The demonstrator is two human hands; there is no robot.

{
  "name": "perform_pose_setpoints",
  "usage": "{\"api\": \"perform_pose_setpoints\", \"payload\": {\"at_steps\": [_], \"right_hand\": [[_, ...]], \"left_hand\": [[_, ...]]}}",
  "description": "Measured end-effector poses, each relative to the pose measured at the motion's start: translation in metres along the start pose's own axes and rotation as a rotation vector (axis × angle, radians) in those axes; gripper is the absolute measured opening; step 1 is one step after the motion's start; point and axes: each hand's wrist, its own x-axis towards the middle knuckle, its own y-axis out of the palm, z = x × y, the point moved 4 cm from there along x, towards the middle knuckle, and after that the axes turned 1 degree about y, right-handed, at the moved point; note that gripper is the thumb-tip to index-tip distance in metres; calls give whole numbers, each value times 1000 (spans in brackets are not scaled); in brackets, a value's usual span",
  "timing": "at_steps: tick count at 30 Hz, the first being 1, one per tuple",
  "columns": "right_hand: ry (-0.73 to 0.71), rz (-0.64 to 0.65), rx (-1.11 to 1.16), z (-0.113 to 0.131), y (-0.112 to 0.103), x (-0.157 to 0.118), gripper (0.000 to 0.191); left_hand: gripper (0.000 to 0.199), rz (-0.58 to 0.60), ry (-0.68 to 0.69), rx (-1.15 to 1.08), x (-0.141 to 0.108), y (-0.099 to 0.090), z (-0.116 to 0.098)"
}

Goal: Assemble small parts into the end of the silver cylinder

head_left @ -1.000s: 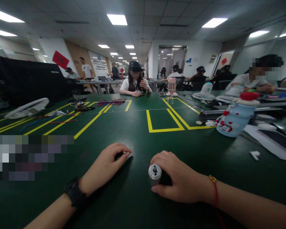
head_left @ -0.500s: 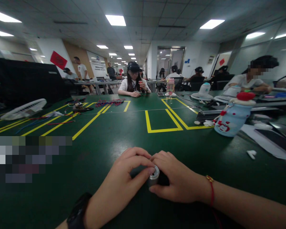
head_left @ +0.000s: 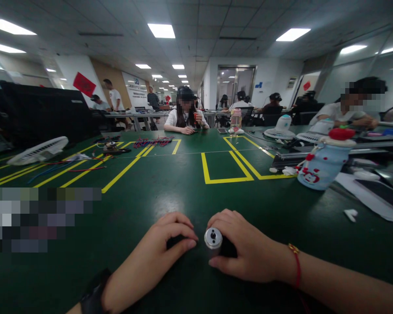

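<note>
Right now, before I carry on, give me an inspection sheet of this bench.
Surface: green table with yellow tape lines.
Job's things: silver cylinder, lying on its side.
Clutter: blue bottle; white fan; paper sheet.
Grippers: right hand wrapped around the cylinder; left hand closed on something small and dark, unclear what.
Cables: loose wires far left.
Surroundings: seated people at the far edge.

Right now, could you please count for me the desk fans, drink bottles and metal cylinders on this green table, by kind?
Desk fans: 3, the left fan, the back fan, the right fan.
Drink bottles: 2, the blue bottle, the pink bottle.
Metal cylinders: 1, the cylinder in the right hand.
Total: 6.
</note>
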Motion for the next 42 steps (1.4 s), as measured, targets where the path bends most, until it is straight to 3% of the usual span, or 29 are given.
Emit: {"api": "perform_pose_setpoints", "payload": {"at_steps": [7,14,18,20,22,25,29,34,42], "right_hand": [[-3,1,18,-1,0,0,38],[-1,6,20,-1,1,1,37],[-1,5,16,-1,0,0,38],[2,5,17,-1,0,0,38],[6,5,21,-1,-1,0,38],[11,9,33,-1,-2,0,37],[13,12,45,-1,-2,-1,37],[6,6,64,-3,-2,-2,36],[1,-4,83,-4,-2,-2,39]], "left_hand": [[11,94,-22,78,-3,6,12],[8,115,-52,105,-3,5,10],[11,102,-49,5,-2,2,11],[14,58,-59,-71,0,-7,15],[14,-70,-149,-141,2,-25,28],[25,-366,-401,-255,-2,-60,60],[34,-553,-493,-349,-9,-90,99],[27,-625,-541,-421,-12,-94,119],[39,-578,-563,-327,-11,-81,99]]}}
